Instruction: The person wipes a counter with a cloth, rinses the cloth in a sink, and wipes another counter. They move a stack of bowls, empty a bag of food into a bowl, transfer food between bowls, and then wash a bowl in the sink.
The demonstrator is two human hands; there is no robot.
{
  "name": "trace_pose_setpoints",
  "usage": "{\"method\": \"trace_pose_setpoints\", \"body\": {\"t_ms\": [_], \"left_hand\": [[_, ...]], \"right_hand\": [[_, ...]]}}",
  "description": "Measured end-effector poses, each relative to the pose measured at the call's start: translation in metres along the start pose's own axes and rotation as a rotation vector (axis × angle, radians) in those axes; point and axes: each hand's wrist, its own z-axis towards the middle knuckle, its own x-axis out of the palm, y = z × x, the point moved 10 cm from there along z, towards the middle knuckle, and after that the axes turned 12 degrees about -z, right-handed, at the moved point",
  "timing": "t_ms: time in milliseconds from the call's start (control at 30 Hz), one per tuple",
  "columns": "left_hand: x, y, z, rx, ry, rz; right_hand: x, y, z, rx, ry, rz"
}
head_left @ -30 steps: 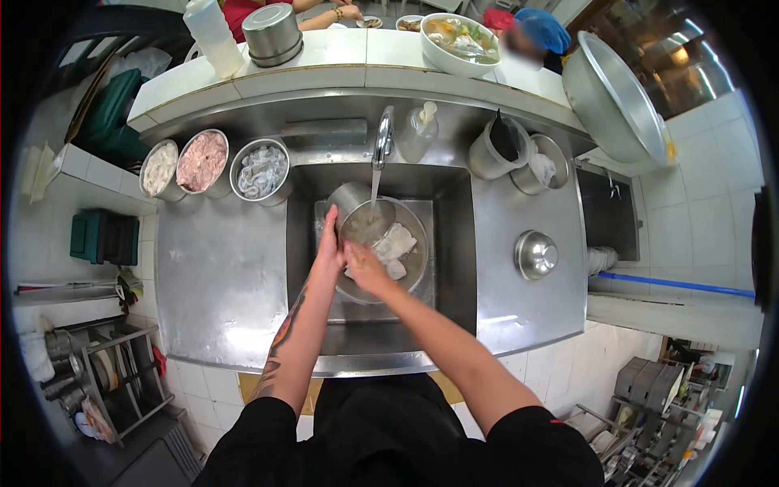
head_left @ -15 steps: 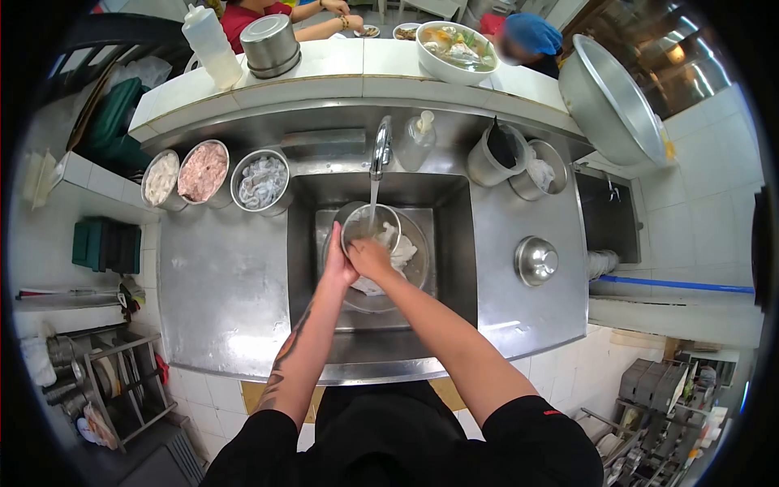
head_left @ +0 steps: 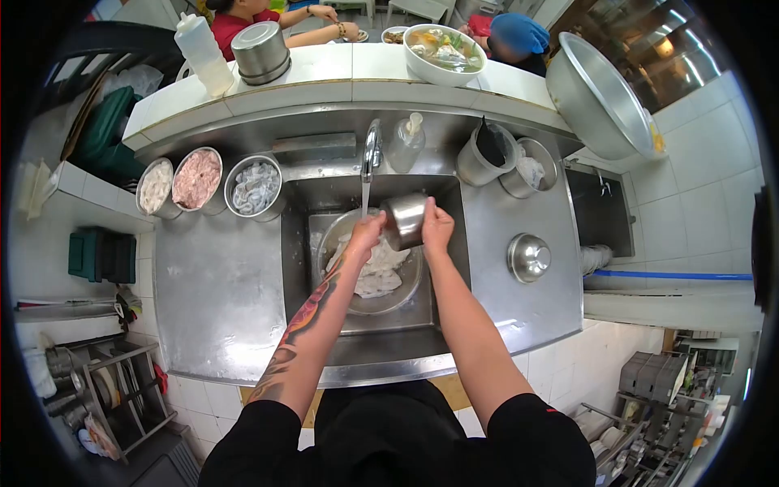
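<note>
A metal pot (head_left: 406,221) is tilted on its side over the sink (head_left: 377,345), held between both hands. My left hand (head_left: 367,231) is closed at its left edge, close to the water stream. On its right side my right hand (head_left: 438,225) grips the rim. Below, a round metal basin (head_left: 412,284) sits in the sink with pale, whitish food pieces (head_left: 379,280) in it. From the faucet (head_left: 372,150) water runs down behind my left hand. The pot's inside is turned away from view.
Three metal containers of food stand at left, one holding greyish pieces (head_left: 255,188). A soap bottle (head_left: 406,144) is behind the sink. At right are a plastic tub (head_left: 485,158), a metal pot (head_left: 529,169) and an upturned bowl (head_left: 529,258). People sit beyond the ledge (head_left: 324,73).
The pot has moved right, out of the water stream, and tipped onto its side. My right hand has come out of the pot to its right side. More of the basin's contents shows.
</note>
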Motion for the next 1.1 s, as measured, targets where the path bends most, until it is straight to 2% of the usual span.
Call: {"method": "trace_pose_setpoints", "body": {"t_ms": [67,133,233,267,300,367,433,467,500,533,567,633,667,733,767,833,867,900,933,967,1000,1033,1100], "left_hand": [[0.006,-0.001,0.014,0.062,0.014,-0.013],[0.006,-0.026,0.005,0.250,-0.022,-0.126],[-0.016,-0.031,0.001,0.235,-0.114,-0.115],[-0.023,-0.038,-0.003,0.232,-0.230,-0.061],[-0.023,-0.042,0.002,0.234,-0.226,-0.061],[-0.028,-0.042,0.008,0.180,-0.275,-0.049],[-0.010,-0.049,-0.002,0.128,-0.212,-0.055],[0.003,-0.065,0.005,0.336,-0.083,0.208],[0.019,-0.078,0.003,0.538,0.047,0.474],[0.002,-0.077,0.016,0.361,0.026,0.774],[-0.025,-0.067,0.044,0.258,-0.006,0.943],[-0.017,-0.078,0.018,0.183,-0.037,1.334],[-0.014,-0.078,0.001,0.178,-0.045,1.338],[0.027,-0.106,-0.059,0.783,-0.058,1.400],[0.031,-0.113,-0.073,0.783,-0.066,1.398],[0.054,-0.135,-0.113,1.122,0.057,1.259],[0.035,-0.125,-0.081,1.088,0.079,1.319],[0.038,-0.134,-0.074,1.083,0.080,1.318],[0.026,-0.120,-0.040,0.562,0.076,1.497],[0.005,-0.098,-0.034,0.024,0.068,1.605],[0.038,-0.116,-0.065,0.204,0.123,1.604],[0.033,-0.104,-0.070,0.205,0.112,1.599],[0.065,-0.126,-0.107,1.107,0.133,1.315]], "right_hand": [[-0.027,-0.008,0.018,0.123,-0.089,-0.002],[-0.046,-0.009,0.031,0.176,-0.140,0.009],[-0.068,0.014,0.037,0.194,-0.130,0.086],[-0.065,0.000,0.034,0.356,-0.127,0.277],[-0.059,-0.011,0.028,0.515,-0.121,0.471],[-0.036,-0.011,0.005,0.604,-0.042,0.545],[-0.008,-0.026,0.002,0.430,0.150,0.011],[0.012,-0.006,-0.013,0.331,0.202,-0.095],[0.041,-0.006,-0.023,0.214,0.248,-0.075],[0.063,0.004,-0.037,0.159,0.322,-0.042],[0.084,0.011,-0.051,0.105,0.409,-0.021],[0.133,0.006,-0.069,0.049,0.495,-0.010],[0.135,0.015,-0.065,0.052,0.502,-0.005],[0.142,0.019,-0.061,0.454,0.522,0.455],[0.146,0.017,-0.061,0.451,0.528,0.453],[0.149,-0.002,-0.064,0.617,0.403,0.595],[0.120,0.055,-0.081,0.386,0.306,0.359],[0.121,0.055,-0.083,0.389,0.306,0.356],[0.126,0.051,-0.084,0.432,0.351,0.279],[0.129,0.048,-0.083,0.474,0.398,0.199],[0.138,0.033,-0.064,0.367,0.518,0.078],[0.141,0.006,-0.047,0.528,0.387,0.463],[0.129,-0.009,-0.038,0.628,0.188,0.494]]}}
